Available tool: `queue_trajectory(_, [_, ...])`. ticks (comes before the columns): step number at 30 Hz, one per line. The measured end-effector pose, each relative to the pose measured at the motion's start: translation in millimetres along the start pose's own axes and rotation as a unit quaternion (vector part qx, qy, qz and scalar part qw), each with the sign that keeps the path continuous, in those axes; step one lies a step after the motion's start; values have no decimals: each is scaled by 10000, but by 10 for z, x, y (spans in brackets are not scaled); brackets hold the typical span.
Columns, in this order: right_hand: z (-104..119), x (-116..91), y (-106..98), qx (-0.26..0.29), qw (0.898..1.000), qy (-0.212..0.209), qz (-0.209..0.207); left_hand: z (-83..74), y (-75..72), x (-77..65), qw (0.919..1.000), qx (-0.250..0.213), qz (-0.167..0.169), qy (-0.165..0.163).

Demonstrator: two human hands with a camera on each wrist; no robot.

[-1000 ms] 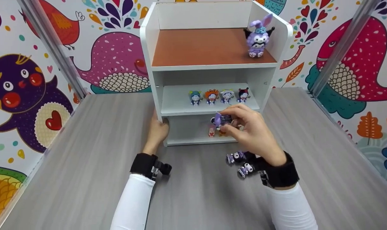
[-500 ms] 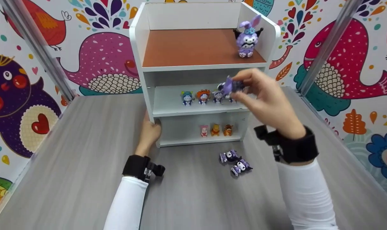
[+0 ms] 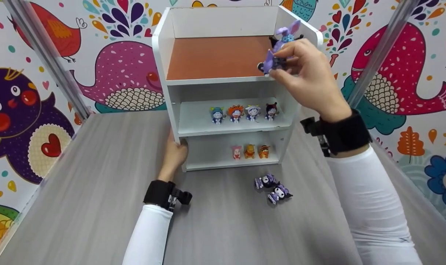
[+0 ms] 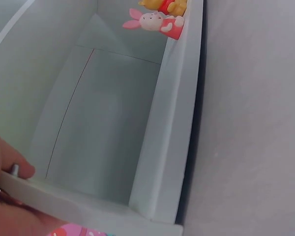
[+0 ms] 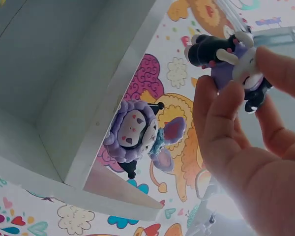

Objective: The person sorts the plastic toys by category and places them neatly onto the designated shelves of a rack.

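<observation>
My left hand [image 3: 174, 154] grips the lower left side panel of the white shelf unit [image 3: 228, 131], its thumb inside and the other fingers outside in the left wrist view. My right hand [image 3: 311, 75] pinches a small purple-and-black figurine [image 5: 219, 58] by its head between thumb and fingers. It is held in front of the right part of the brown top board [image 3: 215, 59]. Behind that hand, a larger lilac figurine [image 5: 132, 132] with bunny ears stands on the top board, partly covered in the head view.
Several small figurines [image 3: 235, 113] stand in a row on the middle shelf. A pink piglet figurine [image 3: 236, 152], a yellow bear [image 3: 249, 151] and an orange striped one [image 3: 264, 151] stand on the bottom shelf. Two purple-and-black figurines [image 3: 278, 193] lie on the grey table [image 3: 223, 221].
My right hand has risen with the figurine from before the bottom shelf, past the middle shelf, to the top board's level. The left hand keeps its grip on the side panel.
</observation>
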State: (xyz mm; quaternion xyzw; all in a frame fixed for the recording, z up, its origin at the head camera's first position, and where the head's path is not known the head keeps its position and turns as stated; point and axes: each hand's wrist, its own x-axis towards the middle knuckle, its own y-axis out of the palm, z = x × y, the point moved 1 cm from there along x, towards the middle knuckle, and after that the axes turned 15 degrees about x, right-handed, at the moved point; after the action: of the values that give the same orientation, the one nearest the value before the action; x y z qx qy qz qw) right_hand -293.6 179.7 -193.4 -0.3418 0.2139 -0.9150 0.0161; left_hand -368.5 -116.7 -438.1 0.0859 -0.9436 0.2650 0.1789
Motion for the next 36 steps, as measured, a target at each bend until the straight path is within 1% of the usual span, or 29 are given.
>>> queue_trajectory(8, [-15, 135, 140, -682, 9976, -75, -123, 19, 3, -25, 10000, 52, -68, 4])
queue_trajectory(13, [-57, 193, 185, -1026, 9944, -129, -224, 1, 8, -40, 10000, -27, 5, 9])
queue_trajectory(17, [-76, 232, 210, -1165, 9927, -123, -296, -8, 11, -38, 10000, -87, 24, 29])
queue_trajectory(25, [-122, 301, 273, -1397, 9899, -41, -245, -10, 12, -40, 10000, -27, 56, 56])
queue_trajectory(33, [-118, 365, 325, -1499, 9885, 117, -179, -14, 3, -23, 9997, -91, -78, 230])
queue_trajectory(36, [-126, 378, 349, -1585, 9872, 87, -175, -8, -1, -21, 9996, -89, -100, 250])
